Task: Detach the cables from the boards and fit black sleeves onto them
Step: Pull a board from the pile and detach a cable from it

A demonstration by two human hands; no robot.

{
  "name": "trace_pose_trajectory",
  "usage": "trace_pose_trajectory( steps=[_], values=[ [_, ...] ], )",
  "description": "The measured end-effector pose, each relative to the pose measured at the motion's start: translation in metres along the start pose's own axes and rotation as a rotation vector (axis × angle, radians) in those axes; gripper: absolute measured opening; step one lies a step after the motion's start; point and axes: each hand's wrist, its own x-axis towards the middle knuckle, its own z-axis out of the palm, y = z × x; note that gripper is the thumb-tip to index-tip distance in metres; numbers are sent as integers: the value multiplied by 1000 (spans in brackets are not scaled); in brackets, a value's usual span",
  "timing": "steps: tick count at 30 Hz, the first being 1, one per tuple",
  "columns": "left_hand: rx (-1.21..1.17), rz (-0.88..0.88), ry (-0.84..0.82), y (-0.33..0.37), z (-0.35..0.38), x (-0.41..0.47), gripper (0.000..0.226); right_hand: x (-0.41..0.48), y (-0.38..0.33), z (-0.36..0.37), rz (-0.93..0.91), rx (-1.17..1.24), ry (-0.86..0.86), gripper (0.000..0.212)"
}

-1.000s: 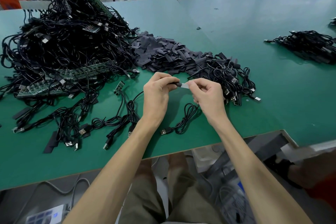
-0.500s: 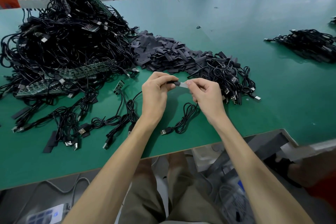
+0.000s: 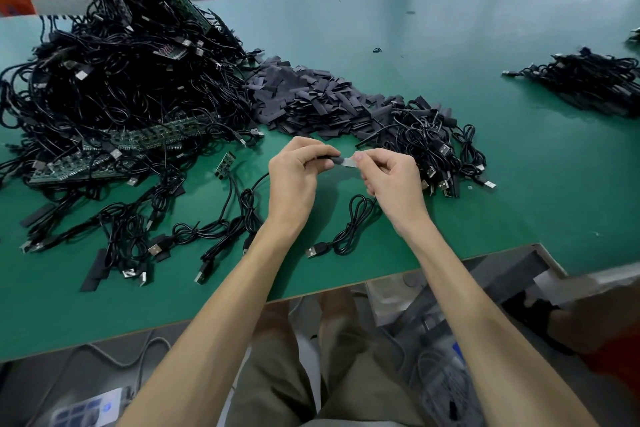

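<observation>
My left hand (image 3: 294, 177) pinches the end of a black cable above the green table (image 3: 450, 55). My right hand (image 3: 394, 180) pinches a flat sleeve (image 3: 344, 161), which looks grey in the light, against that cable end. The cable (image 3: 353, 222) hangs down from my right hand in a loose coil, and its USB plug (image 3: 313, 251) lies near the table's front edge. A heap of black sleeves (image 3: 311, 104) lies just behind my hands. At the left rises a big tangle of black cables (image 3: 114, 80) with green boards (image 3: 114, 152) in it.
Sleeved cables lie in a pile (image 3: 433, 142) right of my hands and another pile (image 3: 588, 80) sits at the far right. Loose cables (image 3: 166, 232), stray sleeves and a small board (image 3: 224, 165) are spread at front left. A person's legs show beyond the table.
Both hands stay nearly in place, holding the cable end and the sleeve together. The person in the background has walked to the right.
</observation>
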Motion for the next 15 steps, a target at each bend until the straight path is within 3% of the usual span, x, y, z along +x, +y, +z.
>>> trace_pose_trajectory(
  steps=[11,15],
  values=[
    [97,91,-95,0,3,-2,23,-2,-5,-1,24,58,20,7],
    [104,91,-50,-1,1,0,24,-1,-6,-1,45,170,22,12]
  ],
)
